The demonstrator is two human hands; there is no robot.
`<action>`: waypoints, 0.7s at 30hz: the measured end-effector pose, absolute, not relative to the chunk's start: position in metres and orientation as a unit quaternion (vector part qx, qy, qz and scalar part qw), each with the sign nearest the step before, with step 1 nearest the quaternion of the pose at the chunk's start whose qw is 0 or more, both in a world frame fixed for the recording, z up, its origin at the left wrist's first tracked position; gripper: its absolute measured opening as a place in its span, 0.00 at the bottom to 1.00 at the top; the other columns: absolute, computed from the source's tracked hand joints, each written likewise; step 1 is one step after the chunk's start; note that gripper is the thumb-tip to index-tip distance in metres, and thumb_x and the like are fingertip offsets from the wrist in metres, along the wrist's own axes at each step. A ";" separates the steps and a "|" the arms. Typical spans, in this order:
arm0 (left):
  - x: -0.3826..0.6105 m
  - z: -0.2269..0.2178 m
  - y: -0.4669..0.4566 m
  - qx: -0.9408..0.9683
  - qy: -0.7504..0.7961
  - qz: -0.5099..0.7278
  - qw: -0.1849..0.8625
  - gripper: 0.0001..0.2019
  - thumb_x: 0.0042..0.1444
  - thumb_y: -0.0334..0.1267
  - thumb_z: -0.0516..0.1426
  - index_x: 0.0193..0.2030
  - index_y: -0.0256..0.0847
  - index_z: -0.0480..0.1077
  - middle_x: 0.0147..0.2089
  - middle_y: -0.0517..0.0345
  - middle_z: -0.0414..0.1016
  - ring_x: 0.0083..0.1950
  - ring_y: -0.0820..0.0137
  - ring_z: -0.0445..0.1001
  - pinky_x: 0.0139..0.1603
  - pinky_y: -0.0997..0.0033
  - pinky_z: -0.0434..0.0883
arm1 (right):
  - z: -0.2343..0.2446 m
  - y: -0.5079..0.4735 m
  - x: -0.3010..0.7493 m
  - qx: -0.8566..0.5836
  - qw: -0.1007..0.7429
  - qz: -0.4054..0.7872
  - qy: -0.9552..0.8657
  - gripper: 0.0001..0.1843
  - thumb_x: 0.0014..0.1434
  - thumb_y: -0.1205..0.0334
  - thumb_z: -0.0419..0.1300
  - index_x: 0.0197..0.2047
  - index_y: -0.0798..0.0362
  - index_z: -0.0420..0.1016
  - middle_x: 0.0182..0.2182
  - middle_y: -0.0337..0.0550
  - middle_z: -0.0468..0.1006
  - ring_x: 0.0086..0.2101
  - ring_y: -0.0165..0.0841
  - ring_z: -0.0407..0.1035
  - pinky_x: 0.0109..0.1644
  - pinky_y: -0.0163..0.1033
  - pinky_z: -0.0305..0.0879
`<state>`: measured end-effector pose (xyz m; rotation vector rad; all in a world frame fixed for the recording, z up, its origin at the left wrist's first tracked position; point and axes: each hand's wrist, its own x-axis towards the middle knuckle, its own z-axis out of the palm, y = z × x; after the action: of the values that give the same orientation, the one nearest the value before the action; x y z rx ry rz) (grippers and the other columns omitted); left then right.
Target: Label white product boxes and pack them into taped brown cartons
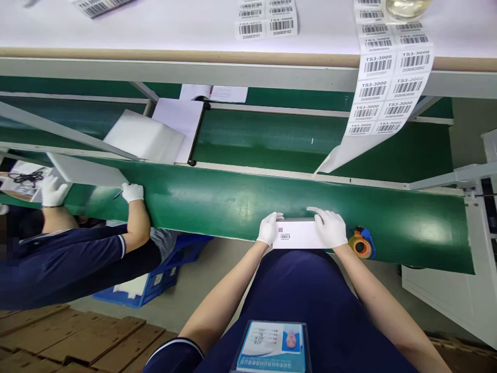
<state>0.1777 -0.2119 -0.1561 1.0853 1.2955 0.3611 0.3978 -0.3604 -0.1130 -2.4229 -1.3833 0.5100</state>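
A flat white box [301, 235] with a small printed QR code and barcode lies at the near edge of the green bench, against my body. My left hand [268, 228], in a white glove, is closed around the box's left end. Over the right end, my gloved right hand [332, 228] grips the box with the thumb on its top face. A small pale strip [311, 209] shows at the right hand's fingertips; its kind is unclear. Just right of that hand sits a tape dispenser [362, 243] with an orange core and blue body.
A strip of barcode labels [375, 93] hangs from the upper shelf [186, 31], near a label sheet [267, 20]. A white foam block [145, 135] stands behind the bench [217, 199]. At left, a co-worker's gloved hands [132, 192] handle a white panel [87, 170]. Blue crates [155, 285] stand below.
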 end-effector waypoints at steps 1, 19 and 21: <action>0.177 -0.157 -0.212 0.477 0.570 0.159 0.650 0.30 0.61 0.63 0.56 0.45 0.36 0.81 0.45 0.42 0.84 0.47 0.57 0.81 0.51 0.58 0.74 | -0.112 -0.360 0.398 -0.844 0.153 0.183 -0.480 0.21 0.74 0.59 0.48 0.61 0.43 0.78 0.40 0.42 0.83 0.44 0.38 0.72 0.51 0.43 0.56; 0.181 -0.151 -0.215 0.484 0.597 0.154 0.621 0.32 0.61 0.65 0.55 0.47 0.34 0.81 0.46 0.41 0.84 0.44 0.58 0.81 0.46 0.60 0.74 | -0.126 -0.365 0.426 -0.820 0.245 0.262 -0.445 0.19 0.71 0.59 0.51 0.56 0.40 0.82 0.48 0.37 0.84 0.45 0.37 0.76 0.52 0.40 0.69; 0.181 -0.153 -0.216 0.481 0.598 0.159 0.621 0.32 0.61 0.65 0.55 0.47 0.34 0.81 0.46 0.40 0.84 0.46 0.57 0.81 0.47 0.60 0.74 | -0.124 -0.365 0.426 -0.820 0.241 0.258 -0.450 0.19 0.71 0.59 0.51 0.56 0.40 0.81 0.47 0.37 0.84 0.44 0.37 0.76 0.50 0.40 0.68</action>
<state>0.1813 -0.2156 -0.1529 1.1055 1.3754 0.3652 0.4259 -0.3651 -0.1240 -2.2423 -1.2314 0.7064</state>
